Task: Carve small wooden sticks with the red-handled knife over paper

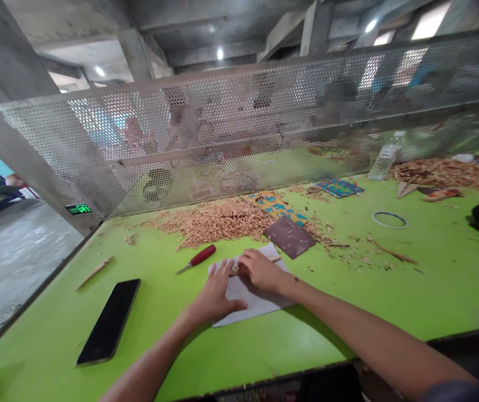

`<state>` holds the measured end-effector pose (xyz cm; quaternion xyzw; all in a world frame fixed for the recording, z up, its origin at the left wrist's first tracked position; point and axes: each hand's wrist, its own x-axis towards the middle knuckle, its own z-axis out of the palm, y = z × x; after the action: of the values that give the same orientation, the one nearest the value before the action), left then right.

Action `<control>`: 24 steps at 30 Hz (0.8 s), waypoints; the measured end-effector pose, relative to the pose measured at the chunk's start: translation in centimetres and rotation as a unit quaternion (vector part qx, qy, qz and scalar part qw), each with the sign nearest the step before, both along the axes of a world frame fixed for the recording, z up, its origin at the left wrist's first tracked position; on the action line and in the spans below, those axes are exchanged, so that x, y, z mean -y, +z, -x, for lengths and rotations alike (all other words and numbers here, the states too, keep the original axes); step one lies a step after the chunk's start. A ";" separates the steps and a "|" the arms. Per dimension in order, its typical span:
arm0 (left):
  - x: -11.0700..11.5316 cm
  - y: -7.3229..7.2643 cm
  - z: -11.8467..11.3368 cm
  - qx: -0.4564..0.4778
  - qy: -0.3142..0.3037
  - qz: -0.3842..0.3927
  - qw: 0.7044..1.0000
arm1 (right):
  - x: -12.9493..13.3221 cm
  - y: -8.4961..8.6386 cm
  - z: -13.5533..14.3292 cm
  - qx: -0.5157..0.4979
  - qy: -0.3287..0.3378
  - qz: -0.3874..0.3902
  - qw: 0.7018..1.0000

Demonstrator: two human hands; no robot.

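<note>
Concrete beams [206, 19], lamps [220, 54] glowing overhead
A perforated screen [223, 123] runs along the green tabletop [432, 290]; grey floor [34, 257] shines off left.

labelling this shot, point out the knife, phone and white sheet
Knife [203, 255]: head view, on its red handle.
Phone [109, 322]: head view, on its dark screen.
White sheet [257, 305]: head view, on its bare lower part.

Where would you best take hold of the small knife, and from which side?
By its red handle, probably coming from above and the right: the handle is thick and rounded, nothing covers it, and the thin, pointed blade aims left, away from that approach.
</note>
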<state>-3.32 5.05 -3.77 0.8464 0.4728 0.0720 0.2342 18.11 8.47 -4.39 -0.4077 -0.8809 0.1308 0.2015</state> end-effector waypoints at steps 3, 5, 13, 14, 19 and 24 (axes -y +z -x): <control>0.0 -0.1 0.0 -0.007 0.000 0.002 1.000 | 0.0 -0.1 -0.6 -0.004 -0.047 -0.014 0.999; 0.0 -0.2 0.0 -0.007 0.000 -0.002 1.000 | 0.4 -0.2 -0.4 -0.010 -0.015 -0.032 0.999; 0.3 0.6 -0.4 -0.025 0.004 0.001 1.000 | 0.4 -0.1 -0.5 -0.041 -0.031 -0.011 0.999; 0.3 0.6 -0.4 -0.028 0.005 0.004 1.000 | 0.4 -0.1 -0.5 -0.051 -0.022 -0.012 0.998; 0.1 0.5 -0.2 -0.028 -0.011 0.004 1.000 | 1.1 -0.2 -0.2 -0.067 0.030 0.010 0.997; -0.3 0.3 0.0 -0.024 -0.014 0.003 1.000 | 1.6 -0.6 -0.1 -0.063 0.027 -0.018 0.998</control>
<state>-3.33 5.32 -3.44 0.8539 0.4662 0.0472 0.2263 18.23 6.88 -4.95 -0.3712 -0.8795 0.1454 0.2601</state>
